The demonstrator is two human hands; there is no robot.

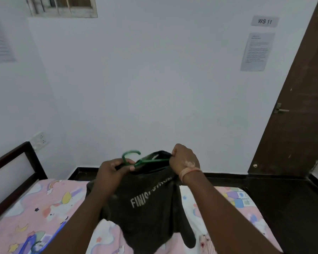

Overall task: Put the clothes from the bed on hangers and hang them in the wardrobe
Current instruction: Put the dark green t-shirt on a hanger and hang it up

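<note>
**Head view: hanger going into the dark shirt's neck**

Head camera shows us holding a dark T-shirt up over the bed, its printed front toward us and its hem trailing down to the sheet. A green hanger sits at the collar, its long axis running left to right, hook up and to the left. Our left hand has its fingers curled round the hanger near the hook's base; our right hand pinches the collar edge with fingers closed on the cloth, right where the hanger's far arm ends. We judge the next move turns on that right end sliding under the shoulder, so the right hand is the nearer one.

Most of the hanger's frame is hidden in the fabric. A blue hanger lies at the lower left, cut off. No wardrobe is in view; a brown door stands at right.
</note>
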